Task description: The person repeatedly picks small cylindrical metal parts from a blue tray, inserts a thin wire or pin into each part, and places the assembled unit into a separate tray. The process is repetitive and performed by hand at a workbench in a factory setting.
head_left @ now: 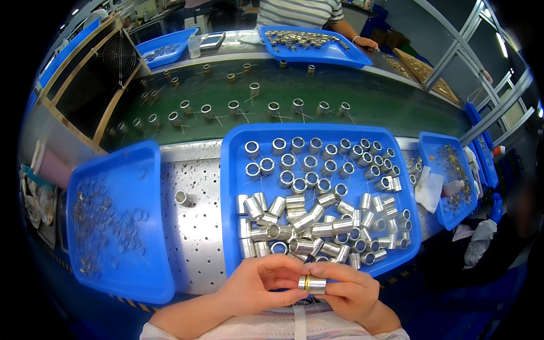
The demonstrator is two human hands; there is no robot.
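Note:
Just in front of my body, both hands hold one short silvery metal sleeve [317,285] with a yellowish ring around it. My left hand [256,288] pinches its left end between thumb and fingers. Around the right end, the fingers of my right hand [352,290] are closed. Thin wires hang below the sleeve. Beyond my hands lies a large blue tray [228,198] full of similar sleeves. Many stand upright in its far half; those nearer me lie on their sides in a heap.
A single sleeve [182,198] stands on the perforated metal table [195,249]. Left is a blue tray [158,226] of thin wire rings; right, another blue tray [453,218] with small parts. A green conveyor belt [385,93] carries spaced sleeves. Across it is a person [300,12] beside a filled tray.

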